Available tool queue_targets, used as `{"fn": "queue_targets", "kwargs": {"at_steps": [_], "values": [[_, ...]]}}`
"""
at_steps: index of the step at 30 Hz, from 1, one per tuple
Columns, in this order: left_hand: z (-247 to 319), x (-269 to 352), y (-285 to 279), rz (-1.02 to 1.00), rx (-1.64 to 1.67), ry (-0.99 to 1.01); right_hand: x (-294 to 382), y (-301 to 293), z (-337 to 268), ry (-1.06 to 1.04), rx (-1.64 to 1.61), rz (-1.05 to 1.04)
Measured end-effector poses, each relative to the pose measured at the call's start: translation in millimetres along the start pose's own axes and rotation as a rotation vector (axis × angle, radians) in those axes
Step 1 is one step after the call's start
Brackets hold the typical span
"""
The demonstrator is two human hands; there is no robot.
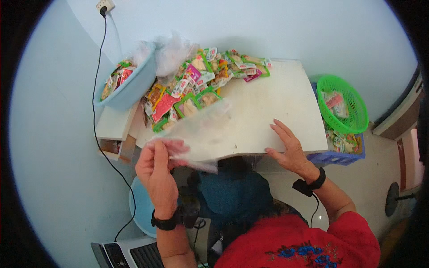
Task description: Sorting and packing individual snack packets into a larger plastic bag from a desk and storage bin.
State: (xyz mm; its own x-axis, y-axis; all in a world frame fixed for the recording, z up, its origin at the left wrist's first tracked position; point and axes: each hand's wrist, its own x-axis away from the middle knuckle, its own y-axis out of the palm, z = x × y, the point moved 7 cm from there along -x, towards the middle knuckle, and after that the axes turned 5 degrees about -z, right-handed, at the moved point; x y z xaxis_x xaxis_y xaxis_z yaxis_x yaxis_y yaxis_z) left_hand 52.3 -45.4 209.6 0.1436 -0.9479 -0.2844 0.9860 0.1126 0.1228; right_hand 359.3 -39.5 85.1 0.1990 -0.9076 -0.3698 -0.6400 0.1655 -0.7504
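My left hand [159, 167] grips the end of a clear plastic bag [204, 134], which stretches out over the front left of the white table [274, 97] and is blurred. My right hand [288, 150] is at the table's front edge, fingers apart, holding nothing. Beyond the bag lies a heap of small packaged foods [191, 80] in green, red, purple and yellow plastic packets. More clear plastic bags [174, 55] are bunched behind the heap, beside a light blue basin [134, 83] that holds further packets.
On the right, a green plastic basket [360, 110] with a few packets rests above a blue crate [335, 159] of packets. A black cable [97, 134] runs from the wall socket [105, 5] down the left side. Another blue basin [142, 207] is below, near a silver and black appliance [134, 253].
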Motion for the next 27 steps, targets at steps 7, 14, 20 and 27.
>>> {"fn": "queue_targets", "kwargs": {"at_steps": [7, 14, 20, 27], "values": [[-49.2, 55.5, -19.2, -0.031, 0.262, -0.289, -5.3, 36.8, -44.5, 0.244, -1.056, -0.280], [-75.5, 86.1, -46.9, 0.076, 0.461, -0.391, 22.0, 75.5, -39.2, 0.423, -1.182, -0.487], [-101.7, 103.2, -58.0, 0.251, 0.715, -0.529, 43.2, 61.1, -92.7, -0.259, -0.504, -0.547], [-124.7, 116.5, -48.0, 0.346, 0.905, -0.724, 66.3, 100.1, -96.2, -0.298, -0.607, -0.400]]}}
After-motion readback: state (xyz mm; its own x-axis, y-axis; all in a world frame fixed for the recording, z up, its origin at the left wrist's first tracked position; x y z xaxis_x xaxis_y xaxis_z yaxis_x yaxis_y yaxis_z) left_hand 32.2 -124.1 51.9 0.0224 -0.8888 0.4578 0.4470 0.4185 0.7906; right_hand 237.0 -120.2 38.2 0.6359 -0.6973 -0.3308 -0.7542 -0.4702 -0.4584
